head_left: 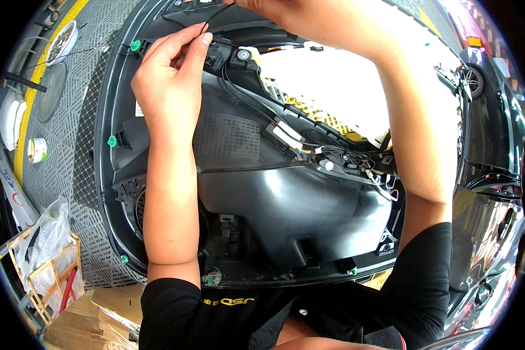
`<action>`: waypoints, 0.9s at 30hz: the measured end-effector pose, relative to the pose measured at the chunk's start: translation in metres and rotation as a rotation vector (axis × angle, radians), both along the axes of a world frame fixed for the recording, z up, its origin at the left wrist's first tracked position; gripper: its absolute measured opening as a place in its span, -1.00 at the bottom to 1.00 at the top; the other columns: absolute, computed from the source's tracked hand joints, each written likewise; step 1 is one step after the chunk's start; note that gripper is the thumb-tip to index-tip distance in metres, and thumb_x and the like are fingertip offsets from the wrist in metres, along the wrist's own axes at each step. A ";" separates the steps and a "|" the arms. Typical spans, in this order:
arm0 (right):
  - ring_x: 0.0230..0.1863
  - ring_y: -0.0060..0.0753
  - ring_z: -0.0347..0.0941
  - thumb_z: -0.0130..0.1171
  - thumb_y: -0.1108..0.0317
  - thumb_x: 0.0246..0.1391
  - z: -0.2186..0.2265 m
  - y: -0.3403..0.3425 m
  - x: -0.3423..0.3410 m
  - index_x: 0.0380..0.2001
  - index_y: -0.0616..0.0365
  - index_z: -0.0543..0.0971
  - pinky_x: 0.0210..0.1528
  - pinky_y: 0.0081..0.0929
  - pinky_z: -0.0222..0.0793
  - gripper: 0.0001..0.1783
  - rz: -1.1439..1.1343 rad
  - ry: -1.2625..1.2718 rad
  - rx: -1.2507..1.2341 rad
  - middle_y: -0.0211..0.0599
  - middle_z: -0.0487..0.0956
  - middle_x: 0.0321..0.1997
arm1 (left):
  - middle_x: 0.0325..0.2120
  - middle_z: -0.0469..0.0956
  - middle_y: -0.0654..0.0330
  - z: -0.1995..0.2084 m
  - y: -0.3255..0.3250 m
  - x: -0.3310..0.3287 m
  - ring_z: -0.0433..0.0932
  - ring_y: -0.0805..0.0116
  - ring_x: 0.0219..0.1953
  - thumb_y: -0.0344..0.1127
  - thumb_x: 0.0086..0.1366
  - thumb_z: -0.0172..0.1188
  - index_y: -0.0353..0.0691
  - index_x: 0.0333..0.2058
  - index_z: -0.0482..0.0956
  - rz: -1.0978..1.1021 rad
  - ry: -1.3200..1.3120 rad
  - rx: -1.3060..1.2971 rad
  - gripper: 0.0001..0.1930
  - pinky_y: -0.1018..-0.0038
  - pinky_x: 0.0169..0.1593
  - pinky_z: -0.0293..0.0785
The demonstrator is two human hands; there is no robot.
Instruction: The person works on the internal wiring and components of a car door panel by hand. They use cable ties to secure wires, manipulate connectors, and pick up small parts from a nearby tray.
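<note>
A black plastic car door panel [286, 204] lies inner side up in front of me, with green clips [112, 140] along its left edge. My left hand [169, 76] pinches a thin black wire [213, 16] near the panel's top edge. My right hand [309, 20] reaches to the top of the view and holds the same wire farther along; its fingertips are cut off by the frame. More black cable [245, 99] runs down the panel to a white-and-black connector [286, 137]. A white foam pad [326, 87] sits under my right forearm.
Grey grid floor tiles [70, 146] lie to the left, with a roll of tape [37, 150], a bowl [61, 41] and a yellow floor line. A wooden crate with plastic bags [49, 256] and cardboard [93, 321] sit lower left. A dark car [490, 128] stands on the right.
</note>
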State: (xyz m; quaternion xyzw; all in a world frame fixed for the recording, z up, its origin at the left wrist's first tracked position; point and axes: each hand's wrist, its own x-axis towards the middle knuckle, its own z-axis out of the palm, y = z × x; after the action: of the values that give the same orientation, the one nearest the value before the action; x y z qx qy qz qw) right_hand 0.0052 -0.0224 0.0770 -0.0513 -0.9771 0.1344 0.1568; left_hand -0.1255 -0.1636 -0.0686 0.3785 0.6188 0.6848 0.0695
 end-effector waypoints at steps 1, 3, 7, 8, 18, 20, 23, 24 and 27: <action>-0.15 0.06 0.70 0.26 0.51 0.15 0.002 -0.001 -0.001 -0.25 0.34 0.74 -0.03 -0.18 0.61 -0.85 -0.017 -0.012 -0.004 0.02 0.73 -0.25 | -0.29 0.73 0.27 0.001 0.000 0.000 0.56 0.62 -0.35 -0.43 0.30 0.46 -0.26 -0.09 0.81 0.005 0.012 0.006 -0.79 0.64 -0.23 0.51; -0.16 0.05 0.70 0.26 0.52 0.15 0.002 -0.001 0.000 -0.25 0.34 0.74 -0.03 -0.18 0.62 -0.85 -0.007 0.002 0.002 0.02 0.74 -0.25 | -0.24 0.73 0.25 0.003 -0.001 0.000 0.60 0.60 -0.29 -0.44 0.31 0.45 -0.28 -0.08 0.80 -0.001 0.026 -0.020 -0.79 0.63 -0.16 0.53; -0.16 0.04 0.70 0.25 0.53 0.14 0.002 0.000 0.005 -0.25 0.34 0.74 -0.04 -0.19 0.62 -0.84 0.048 0.032 0.048 0.02 0.74 -0.25 | -0.16 0.75 0.21 0.002 -0.002 0.000 0.66 0.56 -0.16 -0.45 0.35 0.42 -0.32 -0.05 0.78 -0.038 0.012 -0.081 -0.78 0.63 -0.01 0.56; -0.16 0.04 0.70 0.25 0.54 0.14 0.001 0.001 0.004 -0.24 0.34 0.74 -0.04 -0.19 0.62 -0.84 0.047 0.021 0.057 0.02 0.74 -0.25 | -0.16 0.75 0.21 0.001 -0.002 0.000 0.66 0.56 -0.17 -0.45 0.35 0.42 -0.32 -0.05 0.79 -0.045 0.003 -0.083 -0.78 0.63 -0.02 0.56; -0.10 0.09 0.66 0.22 0.47 0.16 -0.010 -0.003 0.002 -0.23 0.27 0.71 -0.02 -0.11 0.58 -0.84 0.010 -0.126 0.065 0.00 0.72 -0.22 | -0.22 0.76 0.33 0.003 -0.005 0.000 0.55 0.63 -0.32 -0.37 0.31 0.46 -0.26 -0.05 0.79 -0.023 0.285 -0.228 -0.74 0.61 -0.13 0.50; -0.10 0.10 0.66 0.21 0.45 0.18 -0.016 -0.004 0.000 -0.24 0.25 0.70 -0.03 -0.10 0.57 -0.84 0.036 -0.107 0.133 -0.01 0.71 -0.22 | -0.23 0.75 0.34 0.008 -0.005 0.003 0.54 0.64 -0.32 -0.36 0.33 0.46 -0.25 -0.03 0.78 -0.041 0.179 -0.162 -0.74 0.63 -0.16 0.48; -0.11 0.02 0.68 0.21 0.42 0.14 -0.022 -0.009 -0.001 -0.25 0.16 0.71 -0.07 -0.17 0.60 -0.84 0.054 -0.103 0.298 -0.09 0.72 -0.22 | -0.30 0.72 0.32 0.007 -0.004 0.004 0.54 0.60 -0.36 -0.33 0.31 0.46 -0.23 -0.05 0.78 -0.061 0.117 -0.117 -0.75 0.61 -0.25 0.48; -0.12 0.00 0.69 0.21 0.42 0.13 -0.025 -0.011 -0.003 -0.26 0.14 0.71 -0.07 -0.18 0.61 -0.85 0.054 -0.105 0.357 -0.11 0.73 -0.22 | -0.32 0.71 0.30 0.005 -0.004 0.004 0.55 0.58 -0.37 -0.33 0.30 0.46 -0.21 -0.06 0.78 -0.067 0.112 -0.111 -0.75 0.59 -0.29 0.49; -0.18 -0.02 0.70 0.22 0.37 0.13 -0.036 -0.011 -0.010 -0.26 0.10 0.68 -0.10 -0.17 0.62 -0.86 0.074 -0.059 0.374 -0.18 0.73 -0.25 | -0.34 0.71 0.30 -0.002 -0.003 0.002 0.54 0.59 -0.41 -0.36 0.31 0.45 -0.22 -0.06 0.77 -0.063 0.013 -0.094 -0.76 0.58 -0.31 0.49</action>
State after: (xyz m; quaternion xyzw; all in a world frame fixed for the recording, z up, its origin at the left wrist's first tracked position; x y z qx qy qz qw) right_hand -0.0048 -0.0336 0.0413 0.0109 -0.9904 -0.0452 0.1299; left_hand -0.1232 -0.1669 -0.0706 0.3984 0.6386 0.6501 0.1046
